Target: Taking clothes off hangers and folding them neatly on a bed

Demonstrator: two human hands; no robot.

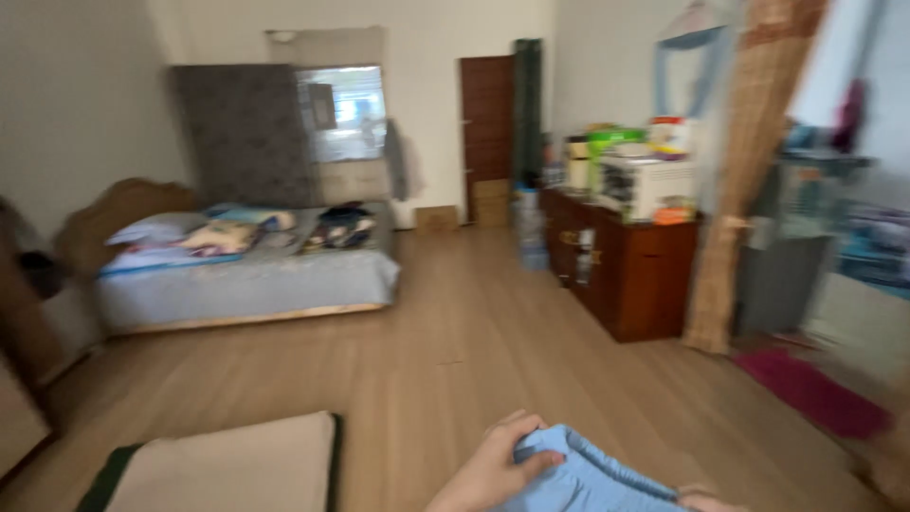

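A light blue cloth is bunched at the bottom edge of the head view. My left hand grips its upper left fold with the thumb on top. Only the fingertips of my right hand show at the bottom edge, touching the cloth's right side. Most of the cloth is cut off by the frame.
Wooden floor stretches ahead. A low bed with pillows and clothes stands at left, a dark wooden cabinet with boxes on top at right, a beige mat at bottom left, a red rug at right, a brown door at the back.
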